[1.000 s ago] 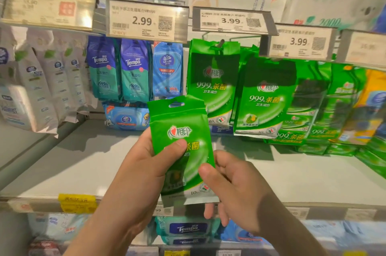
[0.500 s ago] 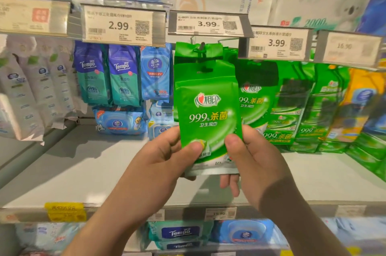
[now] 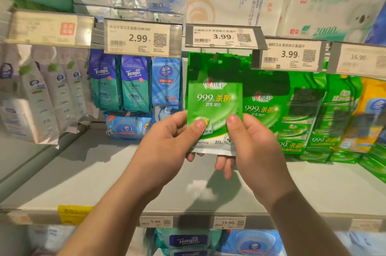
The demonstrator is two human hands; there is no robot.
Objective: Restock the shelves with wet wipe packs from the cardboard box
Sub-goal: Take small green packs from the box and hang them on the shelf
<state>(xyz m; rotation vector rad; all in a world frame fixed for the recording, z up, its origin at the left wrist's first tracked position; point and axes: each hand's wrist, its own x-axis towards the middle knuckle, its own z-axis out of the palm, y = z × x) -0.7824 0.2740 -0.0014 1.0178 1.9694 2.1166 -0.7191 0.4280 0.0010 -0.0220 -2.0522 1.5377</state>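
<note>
White wipe packs [image 3: 39,96] hang at the far left, then two teal Tempo packs [image 3: 119,83] and a blue Vinda pack [image 3: 166,81], with a blue tub-style pack [image 3: 127,125] lying on the grey shelf [image 3: 87,170] below them. The left hand [image 3: 167,147] pinches the lower left corner of the green wet wipe pack [image 3: 214,101], thumb on the front and fingers behind. The right hand [image 3: 250,147] pinches the lower right corner the same way, its fingertips showing under the pack's bottom edge. Compared with half a second ago, the pack has risen further: its top now sits right under the 3.99 price tag [image 3: 222,36] where the hanging hook is, covering the green packs already hung there, and a second ago it was still low over the shelf, tilted. Whether its hole has caught the hook cannot be told, as the top is dark and blurred. To the right hang more green packs [image 3: 263,107], stacked green multipacks [image 3: 298,130], and a yellow pack [image 3: 371,113] at the edge.
</note>
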